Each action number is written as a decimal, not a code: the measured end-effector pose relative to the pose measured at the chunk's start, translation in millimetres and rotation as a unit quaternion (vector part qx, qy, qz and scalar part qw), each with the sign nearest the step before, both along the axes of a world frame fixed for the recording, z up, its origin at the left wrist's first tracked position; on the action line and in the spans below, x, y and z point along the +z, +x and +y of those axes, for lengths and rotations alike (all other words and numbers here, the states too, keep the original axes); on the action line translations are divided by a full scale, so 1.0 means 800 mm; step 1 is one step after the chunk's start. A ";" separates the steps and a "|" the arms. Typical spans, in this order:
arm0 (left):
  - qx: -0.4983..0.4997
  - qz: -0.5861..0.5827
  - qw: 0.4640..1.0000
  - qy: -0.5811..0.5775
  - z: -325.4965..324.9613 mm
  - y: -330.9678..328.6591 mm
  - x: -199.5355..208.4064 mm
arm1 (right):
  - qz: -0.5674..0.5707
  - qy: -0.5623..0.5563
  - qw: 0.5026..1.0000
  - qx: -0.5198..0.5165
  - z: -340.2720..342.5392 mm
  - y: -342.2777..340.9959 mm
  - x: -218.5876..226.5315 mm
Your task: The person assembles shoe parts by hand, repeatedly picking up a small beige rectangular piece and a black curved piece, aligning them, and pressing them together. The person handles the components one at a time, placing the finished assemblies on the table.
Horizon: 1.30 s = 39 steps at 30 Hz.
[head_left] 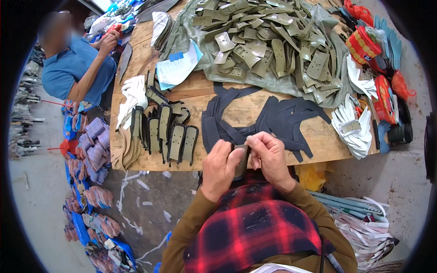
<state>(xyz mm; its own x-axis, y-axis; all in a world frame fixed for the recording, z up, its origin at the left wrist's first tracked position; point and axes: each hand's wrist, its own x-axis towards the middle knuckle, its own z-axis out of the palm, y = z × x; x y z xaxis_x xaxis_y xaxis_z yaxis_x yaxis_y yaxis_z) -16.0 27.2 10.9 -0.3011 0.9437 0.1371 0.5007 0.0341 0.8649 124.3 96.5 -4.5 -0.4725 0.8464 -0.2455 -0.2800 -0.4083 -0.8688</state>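
Over the table's near edge, my left hand [218, 169] and my right hand [272, 157] pinch a small olive curved plate [241, 169] with a dark edge. My fingers cover much of it. Just beyond them lie dark grey-black fabric strips [280, 119], bunched on the wood. To their left stands a group of olive plates with black edging [176, 142], several leaning together. A large heap of bare olive curved plates [275, 54], some with holes, rests on a greenish plastic sheet [182, 34] at the far side.
White gloves lie left [132, 99] and right [353, 129]; a written paper sheet [179, 68] is near the heap. Red-yellow packages [363, 45] sit far right. A person in a blue shirt [82, 68] works at left. Bundled striped gloves [96, 148] and pale straps [364, 232] flank the table.
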 end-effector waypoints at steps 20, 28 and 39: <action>-0.027 -0.251 0.954 -0.159 -0.016 -0.045 0.020 | -0.188 0.210 0.853 0.440 0.062 0.065 0.014; -0.377 -0.166 0.848 -0.334 0.004 -0.037 0.036 | 0.019 0.031 0.898 0.439 0.024 0.069 -0.002; -0.208 -0.244 0.920 -0.224 -0.015 -0.034 0.012 | 0.130 -0.168 0.922 0.323 0.030 0.068 0.023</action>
